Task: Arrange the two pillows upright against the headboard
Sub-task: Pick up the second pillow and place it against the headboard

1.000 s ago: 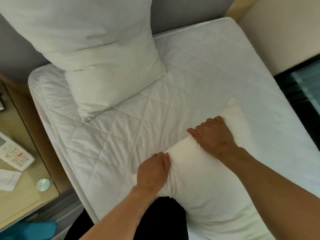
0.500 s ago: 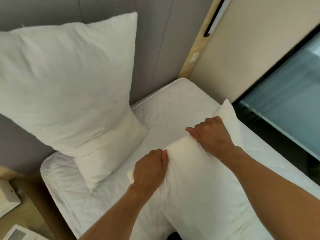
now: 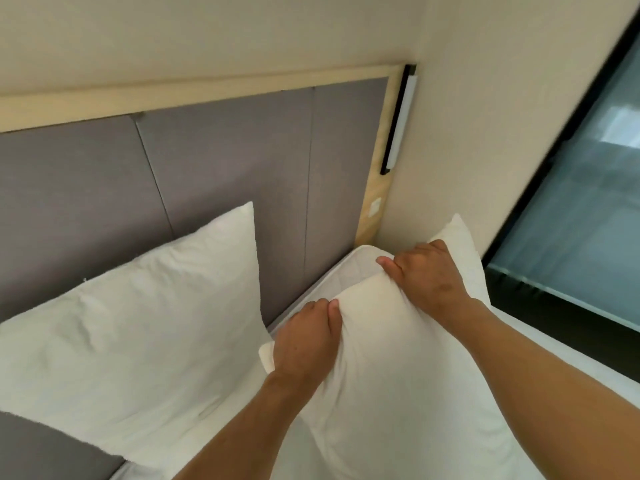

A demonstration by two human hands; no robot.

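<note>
Pillow [image 3: 131, 327] beside gripped pillow [image 3: 398, 393]

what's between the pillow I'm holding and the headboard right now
In the head view, only a bare strip of mattress lies between the held pillow and the headboard.

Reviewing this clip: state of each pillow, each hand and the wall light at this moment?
Left pillow: upright, leaning on the headboard.
Right pillow: gripped by its top edge, not yet against the headboard.
Left hand: shut on right pillow.
Right hand: shut on right pillow.
Wall light: appears unlit.
</note>
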